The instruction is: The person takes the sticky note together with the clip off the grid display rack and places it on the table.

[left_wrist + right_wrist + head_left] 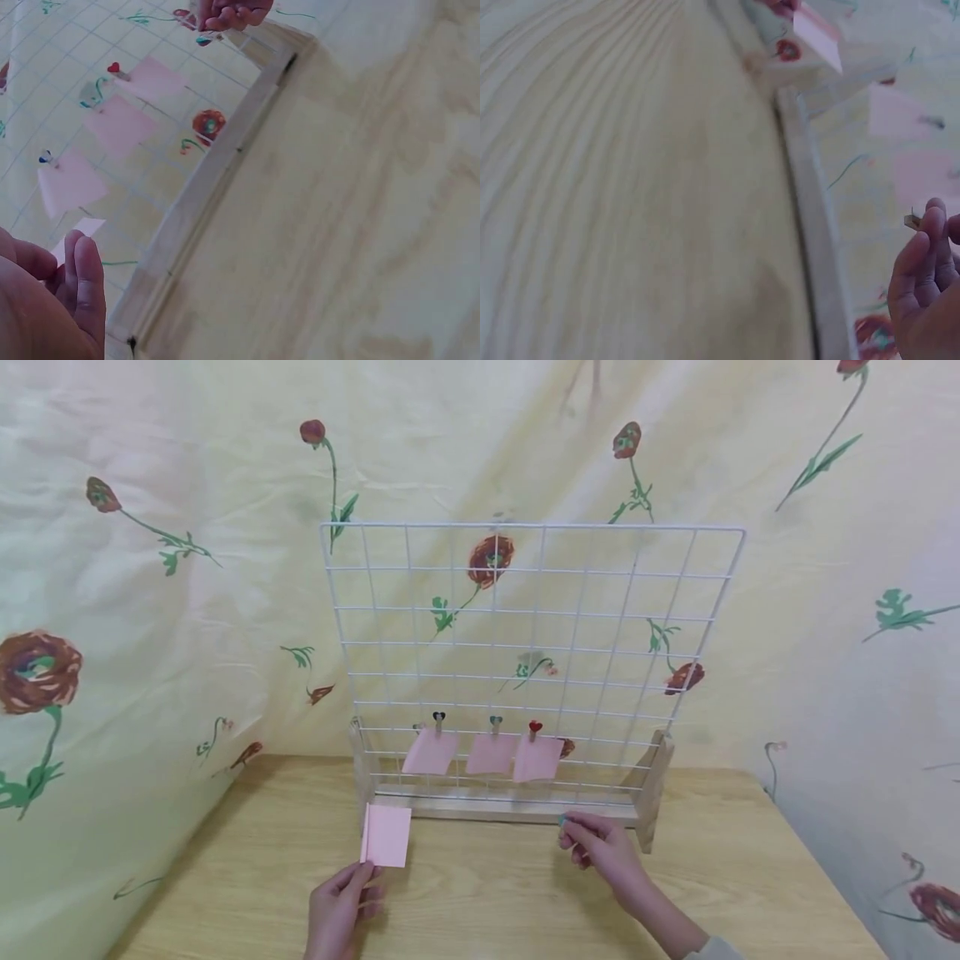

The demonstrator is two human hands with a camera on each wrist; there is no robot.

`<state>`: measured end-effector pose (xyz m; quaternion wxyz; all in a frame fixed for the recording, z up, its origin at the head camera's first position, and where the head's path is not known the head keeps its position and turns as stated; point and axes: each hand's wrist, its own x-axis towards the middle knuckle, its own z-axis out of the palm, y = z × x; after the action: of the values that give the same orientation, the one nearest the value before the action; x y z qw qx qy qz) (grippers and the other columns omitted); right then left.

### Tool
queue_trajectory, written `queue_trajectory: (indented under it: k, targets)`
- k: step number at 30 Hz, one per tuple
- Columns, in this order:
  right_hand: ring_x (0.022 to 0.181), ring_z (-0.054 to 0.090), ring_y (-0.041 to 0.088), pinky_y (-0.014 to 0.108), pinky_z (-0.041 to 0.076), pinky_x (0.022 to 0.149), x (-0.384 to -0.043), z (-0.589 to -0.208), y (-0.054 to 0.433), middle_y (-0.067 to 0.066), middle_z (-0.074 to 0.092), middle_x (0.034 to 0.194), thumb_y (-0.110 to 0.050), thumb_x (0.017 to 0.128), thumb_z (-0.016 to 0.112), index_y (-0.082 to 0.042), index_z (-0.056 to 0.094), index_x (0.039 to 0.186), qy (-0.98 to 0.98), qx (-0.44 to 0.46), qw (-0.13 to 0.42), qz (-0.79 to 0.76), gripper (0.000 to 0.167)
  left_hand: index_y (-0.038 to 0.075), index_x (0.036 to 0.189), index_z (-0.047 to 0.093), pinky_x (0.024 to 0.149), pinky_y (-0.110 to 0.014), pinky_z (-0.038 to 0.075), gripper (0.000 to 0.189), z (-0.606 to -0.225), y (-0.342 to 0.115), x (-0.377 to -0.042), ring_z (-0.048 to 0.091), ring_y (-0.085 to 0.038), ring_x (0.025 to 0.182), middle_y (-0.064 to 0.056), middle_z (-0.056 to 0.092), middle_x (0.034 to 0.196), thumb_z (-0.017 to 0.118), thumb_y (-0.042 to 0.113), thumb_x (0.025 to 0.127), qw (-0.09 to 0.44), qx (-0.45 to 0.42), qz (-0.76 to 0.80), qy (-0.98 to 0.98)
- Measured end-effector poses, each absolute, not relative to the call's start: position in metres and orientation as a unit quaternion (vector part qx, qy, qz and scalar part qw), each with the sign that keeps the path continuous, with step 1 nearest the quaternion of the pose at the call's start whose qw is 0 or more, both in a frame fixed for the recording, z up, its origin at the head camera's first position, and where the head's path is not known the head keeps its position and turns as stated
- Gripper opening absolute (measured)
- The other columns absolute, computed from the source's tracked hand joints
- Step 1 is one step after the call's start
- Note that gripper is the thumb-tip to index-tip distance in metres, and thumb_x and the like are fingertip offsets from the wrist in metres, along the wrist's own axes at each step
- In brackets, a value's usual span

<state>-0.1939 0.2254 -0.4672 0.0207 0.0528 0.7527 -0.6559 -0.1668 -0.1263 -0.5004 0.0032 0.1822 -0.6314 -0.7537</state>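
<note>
My left hand [341, 906] pinches a pink paper note [389, 837] by its lower left corner, in front of the left end of a white wire grid [495, 610]. My right hand [603, 852] holds a small wooden clothespin [911, 221] with a teal top between thumb and fingertips, near the right end of the grid's wooden base. Low on the grid hang a left pink note [431, 752] under a dark heart clothespin [439, 718], a middle one [490, 755] under a teal heart clothespin [496, 723], and a right one [537, 760] under a red heart clothespin [535, 728].
The grid stands in a wooden base [487, 810] with a left upright foot [363, 768] and a right one [656, 785]. Under it lies a light wooden table [480, 910]. A flower-printed cloth [187, 635] rises behind and along both sides.
</note>
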Motion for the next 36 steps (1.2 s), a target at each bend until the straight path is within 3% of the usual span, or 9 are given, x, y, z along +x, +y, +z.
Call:
queue_trajectory:
  k: [6, 20, 28, 36]
  targets:
    - [0.062, 0.057, 0.012, 0.022, 0.048, 0.054, -0.186, -0.487, 0.251, 0.004, 0.066, 0.077, -0.015, 0.094, 0.059, 0.011, 0.057, 0.121, 0.782, 0.069, 0.056, -0.617, 0.038, -0.019, 0.12, 0.054, 0.058, -0.032, 0.059, 0.043, -0.514, -0.139, -0.162, 0.068, -0.017, 0.066, -0.011, 0.073, 0.088, 0.061, 0.015, 0.094, -0.013, 0.187, -0.717, -0.672]
    - [0.06, 0.057, 0.013, 0.02, 0.046, 0.051, -0.178, -0.505, 0.297, 0.004, 0.066, 0.075, -0.016, 0.095, 0.058, 0.014, 0.055, 0.121, 0.814, 0.087, 0.088, -0.568, 0.041, -0.014, 0.107, 0.064, 0.054, -0.033, 0.059, 0.039, -0.526, -0.178, -0.149, 0.066, -0.019, 0.061, -0.007, 0.072, 0.076, 0.068, 0.019, 0.088, -0.045, 0.217, -0.682, -0.697]
    - [0.057, 0.054, 0.013, 0.023, 0.047, 0.048, -0.173, -0.514, 0.321, 0.003, 0.064, 0.073, -0.014, 0.095, 0.056, 0.015, 0.059, 0.115, 0.825, 0.086, 0.088, -0.551, 0.035, -0.015, 0.105, 0.065, 0.054, -0.032, 0.058, 0.033, -0.527, -0.188, -0.148, 0.066, -0.019, 0.06, -0.007, 0.071, 0.073, 0.066, 0.013, 0.089, -0.06, 0.231, -0.673, -0.7]
    - [0.054, 0.053, 0.014, 0.023, 0.047, 0.045, -0.168, -0.518, 0.328, 0.004, 0.064, 0.071, -0.015, 0.095, 0.057, 0.014, 0.055, 0.122, 0.828, 0.126, 0.075, -0.541, 0.04, -0.019, 0.107, 0.061, 0.055, -0.034, 0.059, 0.038, -0.529, -0.19, -0.15, 0.067, -0.02, 0.06, -0.007, 0.071, 0.074, 0.064, 0.015, 0.09, -0.072, 0.228, -0.663, -0.71]
